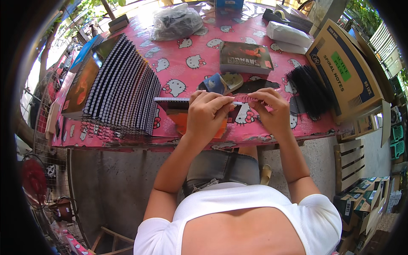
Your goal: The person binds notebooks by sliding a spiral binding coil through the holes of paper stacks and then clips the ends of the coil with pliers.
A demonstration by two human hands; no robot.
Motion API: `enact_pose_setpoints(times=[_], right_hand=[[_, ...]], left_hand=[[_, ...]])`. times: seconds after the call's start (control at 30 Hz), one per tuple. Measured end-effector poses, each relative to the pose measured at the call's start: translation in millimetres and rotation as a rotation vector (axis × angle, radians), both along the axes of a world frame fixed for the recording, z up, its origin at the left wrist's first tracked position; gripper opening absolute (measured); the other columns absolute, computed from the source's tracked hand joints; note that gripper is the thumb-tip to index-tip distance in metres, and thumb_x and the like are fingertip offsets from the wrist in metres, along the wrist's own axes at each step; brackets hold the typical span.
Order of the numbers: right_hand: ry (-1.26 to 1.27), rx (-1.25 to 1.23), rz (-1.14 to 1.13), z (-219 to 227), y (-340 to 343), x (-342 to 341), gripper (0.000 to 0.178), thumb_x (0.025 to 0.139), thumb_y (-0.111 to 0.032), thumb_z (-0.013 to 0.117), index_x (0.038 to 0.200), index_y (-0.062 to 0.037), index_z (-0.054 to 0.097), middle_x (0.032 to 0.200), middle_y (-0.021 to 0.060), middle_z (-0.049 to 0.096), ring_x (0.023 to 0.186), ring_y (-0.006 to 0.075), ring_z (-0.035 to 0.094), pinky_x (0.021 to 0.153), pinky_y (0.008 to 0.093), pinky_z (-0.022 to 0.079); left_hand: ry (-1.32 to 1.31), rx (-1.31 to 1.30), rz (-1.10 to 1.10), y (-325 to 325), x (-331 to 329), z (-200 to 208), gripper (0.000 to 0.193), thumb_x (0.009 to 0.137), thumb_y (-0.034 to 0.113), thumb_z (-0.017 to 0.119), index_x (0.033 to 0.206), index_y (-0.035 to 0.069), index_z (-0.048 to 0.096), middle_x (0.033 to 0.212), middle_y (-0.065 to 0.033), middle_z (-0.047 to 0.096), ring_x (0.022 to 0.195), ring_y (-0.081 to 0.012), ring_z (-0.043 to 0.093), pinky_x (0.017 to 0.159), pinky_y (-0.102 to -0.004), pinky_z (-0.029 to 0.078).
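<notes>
A notebook (172, 102) with a white page edge and a dark, orange-marked cover lies at the near edge of the table. My left hand (207, 112) is closed over its spine edge, fingers bent around it. Just past the notebook's right end, my right hand (272, 108) pinches what looks like a thin spiral binding coil (257, 101), partly hidden by the fingers. Beyond my hands lies a blue and yellow slipper (221, 83) on its side. To the right is a heap of black spiral coils (310, 91).
A tall stack of spiral-bound notebooks (123, 85) stands at left. Farther back are a pile of unbound notebooks (246, 58), a plastic bag (176, 23), a white packet (289, 36) and a tape dispenser (279, 16). A cardboard box (346, 72) borders the right side of the pink table (187, 138).
</notes>
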State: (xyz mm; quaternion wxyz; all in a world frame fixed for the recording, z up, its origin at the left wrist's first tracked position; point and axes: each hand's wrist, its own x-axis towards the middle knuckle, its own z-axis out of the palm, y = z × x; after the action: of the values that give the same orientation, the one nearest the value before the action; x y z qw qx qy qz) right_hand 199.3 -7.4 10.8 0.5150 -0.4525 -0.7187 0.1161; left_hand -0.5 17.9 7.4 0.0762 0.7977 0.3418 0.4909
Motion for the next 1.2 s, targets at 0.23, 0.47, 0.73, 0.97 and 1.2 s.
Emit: enact_pose_setpoints(times=[0.23, 0.47, 0.73, 0.97, 1.2], right_hand=[[0.089, -0.296, 0.273, 10, 7, 4, 0.023, 0.074, 0.002, 0.072, 0.097, -0.0006, 0.066, 0.085, 0.0031, 0.064, 0.081, 0.0108, 0.061, 0.071, 0.0237, 0.048], [0.059, -0.564, 0.363, 18, 18, 8, 0.017, 0.081, 0.005, 0.064, 0.098, 0.001, 0.064, 0.084, 0.0029, 0.064, 0.076, 0.0075, 0.058, 0.07, 0.0236, 0.048], [-0.276, -0.105, 0.168, 20, 4, -7, 0.026, 0.081, -0.002, 0.066, 0.105, -0.0021, 0.056, 0.085, 0.0109, 0.056, 0.075, 0.0267, 0.059, 0.067, 0.0329, 0.046], [-0.272, 0.014, 0.079, 23, 4, -22, 0.014, 0.084, -0.011, 0.066, 0.095, -0.0046, 0.061, 0.087, 0.0108, 0.059, 0.073, 0.0262, 0.061, 0.063, 0.0357, 0.048], [-0.747, -0.482, 0.42, 31, 97, 8, 0.025, 0.081, -0.018, 0.066, 0.104, -0.0071, 0.062, 0.107, 0.0137, 0.062, 0.09, 0.0341, 0.062, 0.072, 0.0434, 0.049]], left_hand=[[-0.059, 0.01, -0.012, 0, -1, -6, 0.015, 0.075, 0.01, 0.074, 0.09, 0.007, 0.073, 0.075, -0.0017, 0.069, 0.071, -0.0173, 0.061, 0.077, -0.0315, 0.041], [0.009, 0.005, 0.079, -5, 0, 0, 0.015, 0.073, 0.02, 0.076, 0.084, 0.01, 0.072, 0.077, -0.0019, 0.067, 0.081, -0.0192, 0.059, 0.088, -0.0389, 0.036], [0.087, 0.011, 0.224, -3, -11, -7, 0.028, 0.064, 0.034, 0.081, 0.079, 0.011, 0.071, 0.075, -0.0007, 0.065, 0.084, -0.0209, 0.057, 0.092, -0.0407, 0.033], [0.088, -0.008, 0.212, -4, -11, -6, 0.025, 0.065, 0.031, 0.08, 0.078, 0.011, 0.071, 0.075, 0.0003, 0.066, 0.083, -0.0206, 0.056, 0.091, -0.0409, 0.033], [0.059, 0.028, 0.17, -12, -18, -12, 0.023, 0.065, 0.025, 0.08, 0.081, 0.012, 0.071, 0.076, -0.0001, 0.066, 0.084, -0.0209, 0.057, 0.087, -0.0364, 0.036]])
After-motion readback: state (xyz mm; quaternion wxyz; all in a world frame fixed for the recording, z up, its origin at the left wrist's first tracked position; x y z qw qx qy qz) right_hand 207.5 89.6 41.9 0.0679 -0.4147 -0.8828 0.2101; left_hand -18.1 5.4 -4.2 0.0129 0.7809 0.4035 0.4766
